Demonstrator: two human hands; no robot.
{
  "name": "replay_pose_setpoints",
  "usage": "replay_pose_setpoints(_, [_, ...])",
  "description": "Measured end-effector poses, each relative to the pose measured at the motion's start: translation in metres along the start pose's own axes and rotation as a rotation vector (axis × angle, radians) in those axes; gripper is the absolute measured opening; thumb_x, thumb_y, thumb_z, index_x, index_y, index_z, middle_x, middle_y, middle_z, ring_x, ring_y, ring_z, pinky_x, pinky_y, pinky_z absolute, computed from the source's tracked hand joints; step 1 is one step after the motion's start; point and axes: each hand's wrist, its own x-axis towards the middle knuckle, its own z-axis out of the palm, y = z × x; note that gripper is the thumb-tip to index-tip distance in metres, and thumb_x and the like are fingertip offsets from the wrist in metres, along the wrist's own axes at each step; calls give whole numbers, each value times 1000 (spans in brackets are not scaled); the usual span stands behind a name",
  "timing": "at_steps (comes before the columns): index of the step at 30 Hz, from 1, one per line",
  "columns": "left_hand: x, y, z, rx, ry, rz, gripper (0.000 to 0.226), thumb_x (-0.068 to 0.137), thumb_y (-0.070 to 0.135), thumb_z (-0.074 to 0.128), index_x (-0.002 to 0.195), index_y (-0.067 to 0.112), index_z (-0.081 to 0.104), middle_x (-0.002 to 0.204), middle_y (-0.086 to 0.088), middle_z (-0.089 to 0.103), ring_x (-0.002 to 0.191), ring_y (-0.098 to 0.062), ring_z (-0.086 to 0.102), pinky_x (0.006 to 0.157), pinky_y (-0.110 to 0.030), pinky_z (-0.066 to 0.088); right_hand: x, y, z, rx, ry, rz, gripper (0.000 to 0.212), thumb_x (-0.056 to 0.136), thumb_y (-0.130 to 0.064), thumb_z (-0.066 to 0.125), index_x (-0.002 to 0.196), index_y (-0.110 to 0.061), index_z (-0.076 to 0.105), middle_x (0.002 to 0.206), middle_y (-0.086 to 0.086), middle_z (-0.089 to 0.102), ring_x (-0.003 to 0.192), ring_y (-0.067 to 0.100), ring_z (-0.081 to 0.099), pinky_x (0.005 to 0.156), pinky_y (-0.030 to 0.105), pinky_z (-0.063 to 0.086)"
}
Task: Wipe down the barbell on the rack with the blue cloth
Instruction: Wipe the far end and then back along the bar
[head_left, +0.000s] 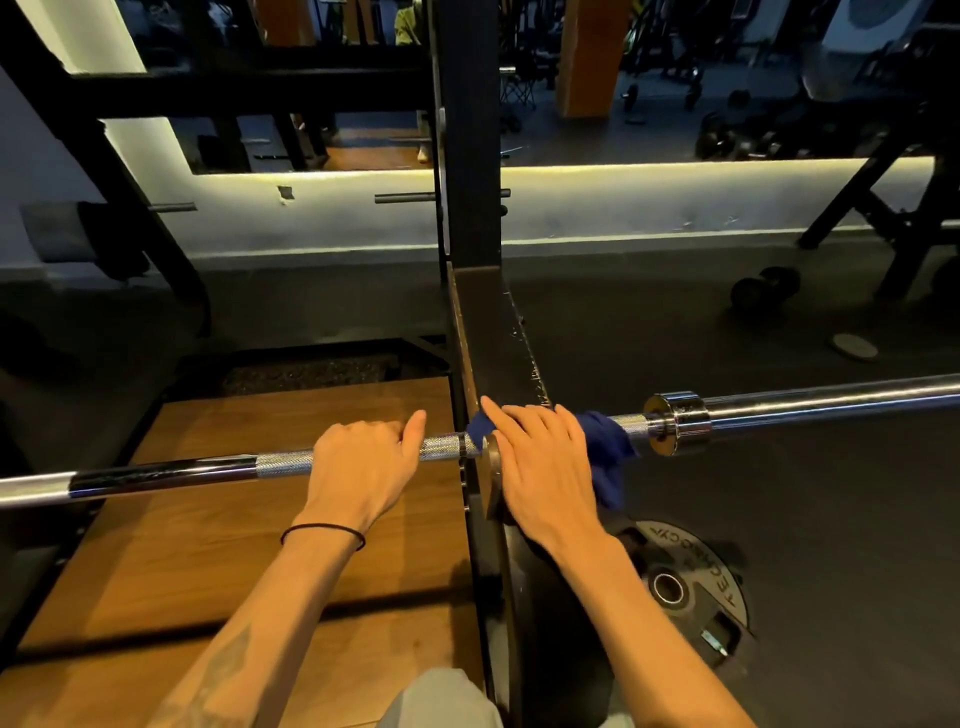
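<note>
We are seeing the barbell (779, 402) lying across the middle of the frame on the rack (470, 234). The left hand (363, 467) is curling around it, and the right hand (540, 467) is pressing the blue cloth (608, 452) on the bar with fingers straight
</note>
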Motion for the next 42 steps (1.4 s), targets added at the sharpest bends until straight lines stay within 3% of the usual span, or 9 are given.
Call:
replay_pose_setpoints(6, [-5, 0, 12, -69, 145, -44, 66, 102, 55, 13, 53, 25, 47, 45, 8, 45, 45, -11, 47, 58, -32, 45, 1, 61, -27, -299, -90, 24, 39, 93, -42, 32, 100, -21, 64, 98, 0, 65, 92, 22, 57, 89, 41, 42])
replay_pose_setpoints(10, [-10, 2, 15, -89, 213, -44, 59, 104, 52, 22, 55, 25, 41, 49, 9, 43, 48, -11, 43, 59, -34, 42, 1, 60, -15, -355, -70, 209, 32, 98, -35, 43, 118, -22, 64, 121, 0, 65, 118, 22, 53, 109, 43, 33])
replay_pose_setpoints(15, [-13, 5, 17, -90, 230, -43, 54, 102, 51, 22, 60, 25, 43, 54, 9, 43, 53, -11, 42, 60, -32, 36, 0, 0, -3, 5, -52, -42, 49, 101, -35, 28, 141, -23, 55, 137, -1, 60, 130, 19, 50, 114, 37, 23])
replay_pose_setpoints(20, [-15, 4, 16, -104, 252, -28, 48, 102, 47, 27, 62, 25, 41, 56, 9, 41, 53, -11, 39, 61, -31, 27, -2, 41, -19, -106, -3, 12, 46, 102, -34, 30, 122, -19, 68, 120, 3, 66, 112, 22, 58, 105, 41, 37])
replay_pose_setpoints(25, [-19, 8, 17, -166, 279, -50, 42, 101, 43, 33, 64, 25, 40, 58, 9, 39, 57, -12, 35, 64, -30, 23, -10, 49, -14, -93, 112, 269, 52, 97, -34, 27, 122, -15, 68, 128, 6, 66, 130, 26, 52, 119, 49, 27])
replay_pose_setpoints(32, [-27, 12, 22, -256, 257, -90, 38, 104, 42, 31, 76, 23, 48, 69, 6, 45, 67, -14, 40, 72, -29, 30, -6, 17, 5, 10, -20, -62, 49, 98, -30, 35, 142, -22, 55, 143, 1, 55, 136, 21, 45, 121, 39, 15])
replay_pose_setpoints(35, [-28, 9, 23, -235, 242, -78, 42, 104, 46, 27, 80, 23, 52, 72, 7, 47, 69, -13, 42, 72, -29, 32, -6, 53, -9, -27, 63, 78, 48, 96, -33, 35, 127, -16, 66, 129, 4, 63, 125, 24, 54, 117, 44, 27])
replay_pose_setpoints(39, [-27, 6, 23, -220, 208, -63, 48, 99, 59, 27, 86, 23, 57, 77, 9, 49, 73, -10, 43, 76, -29, 34, 2, 50, -17, -3, 128, 354, 53, 97, -43, 26, 103, -21, 74, 112, -2, 67, 121, 21, 52, 120, 46, 19])
replay_pose_setpoints(42, [-25, 0, 21, -189, 137, -7, 55, 97, 70, 27, 96, 24, 59, 84, 9, 53, 80, -11, 48, 81, -31, 38, 6, 11, -3, 62, 65, 208, 48, 101, -44, 27, 114, -28, 70, 121, -9, 65, 124, 14, 49, 120, 44, 17])
